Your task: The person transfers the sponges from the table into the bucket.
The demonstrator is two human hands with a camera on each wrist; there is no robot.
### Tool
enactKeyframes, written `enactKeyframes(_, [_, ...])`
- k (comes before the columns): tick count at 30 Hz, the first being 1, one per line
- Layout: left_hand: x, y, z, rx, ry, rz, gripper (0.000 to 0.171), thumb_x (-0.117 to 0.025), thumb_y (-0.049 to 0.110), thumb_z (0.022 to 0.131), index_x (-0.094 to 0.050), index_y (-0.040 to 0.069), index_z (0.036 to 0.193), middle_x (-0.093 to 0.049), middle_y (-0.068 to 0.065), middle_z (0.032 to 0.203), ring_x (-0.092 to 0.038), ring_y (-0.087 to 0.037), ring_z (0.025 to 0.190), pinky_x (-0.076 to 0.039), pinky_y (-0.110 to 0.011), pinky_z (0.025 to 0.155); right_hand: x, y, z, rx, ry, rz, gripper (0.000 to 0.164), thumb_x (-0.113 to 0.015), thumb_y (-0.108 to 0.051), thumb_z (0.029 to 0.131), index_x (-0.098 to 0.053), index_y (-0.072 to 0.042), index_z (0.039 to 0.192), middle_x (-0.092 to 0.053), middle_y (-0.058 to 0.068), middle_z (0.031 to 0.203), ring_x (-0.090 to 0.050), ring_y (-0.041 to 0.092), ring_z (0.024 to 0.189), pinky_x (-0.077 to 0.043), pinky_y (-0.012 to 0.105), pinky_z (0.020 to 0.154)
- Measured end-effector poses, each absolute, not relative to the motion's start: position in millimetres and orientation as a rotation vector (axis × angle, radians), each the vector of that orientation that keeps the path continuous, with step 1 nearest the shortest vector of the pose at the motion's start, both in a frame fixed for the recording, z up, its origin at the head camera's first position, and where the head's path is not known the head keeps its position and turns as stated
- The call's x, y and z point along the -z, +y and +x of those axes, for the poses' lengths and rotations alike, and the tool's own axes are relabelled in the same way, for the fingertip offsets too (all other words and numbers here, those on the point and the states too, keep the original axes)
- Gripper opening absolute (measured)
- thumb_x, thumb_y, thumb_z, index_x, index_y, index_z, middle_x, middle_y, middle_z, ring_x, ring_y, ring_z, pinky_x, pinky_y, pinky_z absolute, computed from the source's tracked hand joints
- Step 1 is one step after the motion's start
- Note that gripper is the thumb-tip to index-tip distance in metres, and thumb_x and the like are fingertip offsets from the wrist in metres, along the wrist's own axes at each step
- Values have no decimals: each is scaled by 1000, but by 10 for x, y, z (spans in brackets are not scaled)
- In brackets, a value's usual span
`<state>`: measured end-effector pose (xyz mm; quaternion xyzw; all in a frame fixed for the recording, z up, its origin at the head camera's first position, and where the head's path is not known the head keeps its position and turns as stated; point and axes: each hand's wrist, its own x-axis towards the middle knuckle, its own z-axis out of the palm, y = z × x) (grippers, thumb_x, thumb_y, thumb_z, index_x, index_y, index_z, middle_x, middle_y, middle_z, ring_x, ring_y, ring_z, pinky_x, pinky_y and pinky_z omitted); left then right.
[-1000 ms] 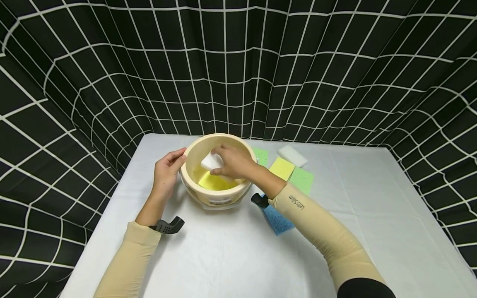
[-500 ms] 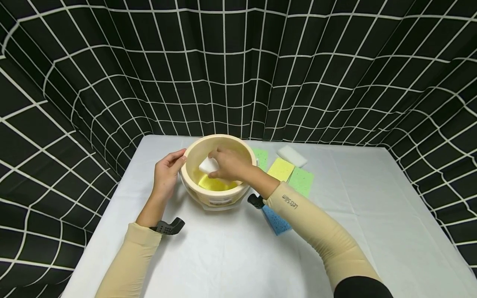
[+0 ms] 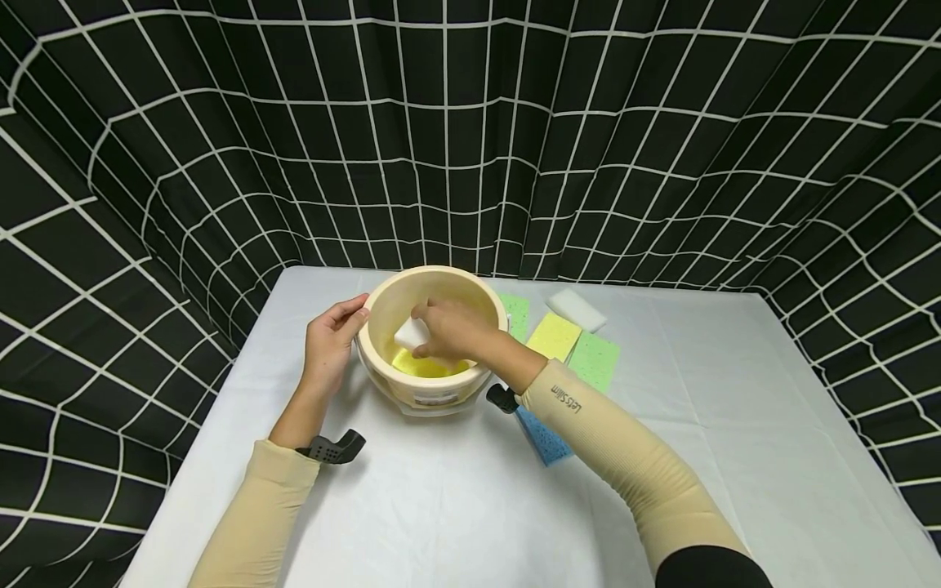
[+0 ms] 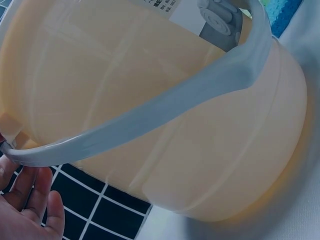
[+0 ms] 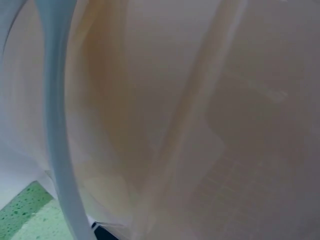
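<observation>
A cream plastic bucket (image 3: pixel 397 390) stands towards the back left of the table. My left hand (image 3: pixel 327 347) holds its left rim, thumb at the edge and fingers outside; the left wrist view shows those fingers by the grey bail handle (image 4: pixel 160 107). Inside the bucket, my right hand (image 3: pixel 452 328) pinches a white sponge block (image 3: pixel 412 333) between thumb and fingers. Below the block, something bright yellow (image 3: pixel 422 363) covers part of the bottom. The right wrist view is filled by the bucket wall (image 5: pixel 175 100), so the hand is hidden there.
Right of the bucket lie a yellow sponge (image 3: pixel 554 333), two green sponges, one nearer (image 3: pixel 595 358) and one partly behind the bucket, and a white block (image 3: pixel 577 309). A blue sponge (image 3: pixel 542 434) lies partly under my right forearm. A black gridded curtain (image 3: pixel 470 147) surrounds the table.
My right hand and the white sponge block have shifted slightly left and lower inside the bucket, mostly in the first half second. The left hand stays on the rim.
</observation>
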<state>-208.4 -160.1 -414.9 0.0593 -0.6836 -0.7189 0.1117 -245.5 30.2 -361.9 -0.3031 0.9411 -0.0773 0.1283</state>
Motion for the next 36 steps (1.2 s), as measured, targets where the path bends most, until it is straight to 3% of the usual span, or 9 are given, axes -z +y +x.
enactKeyframes(13, [4163,-1623,-2080,2115,-2018,188,32,-60,7,95,-60,-4,126,-58,-21,134,-62,-1,100,-54,-10,89,3666,279,-2478,228,2711,-886,66,-76,-39,84,-52,-12,139,-57,10,128,-56,23,108,-49,38,104])
enactKeyframes(22, [4168,-1623,-2086,2109,-2024,170,33,-60,9,95,-60,-4,126,-59,-20,134,-62,-2,100,-54,-10,89,3643,288,-2481,246,2702,-897,68,-76,-40,83,-52,-10,139,-57,11,132,-56,24,117,-44,38,112])
enactKeyframes(28, [4170,-1621,-2091,2112,-2003,168,33,-61,8,95,-61,-4,125,-62,-17,130,-63,-2,98,-55,-10,87,3645,296,-2483,258,2694,-930,70,-76,-44,82,-53,-8,137,-57,13,131,-57,27,118,-46,38,110])
enactKeyframes(36, [4163,-1613,-2080,2119,-2000,163,33,-61,7,95,-61,-5,125,-59,-20,134,-62,-1,100,-54,-11,89,3654,304,-2484,292,2707,-974,61,-71,-43,87,-55,-9,134,-59,13,129,-57,27,118,-46,37,108])
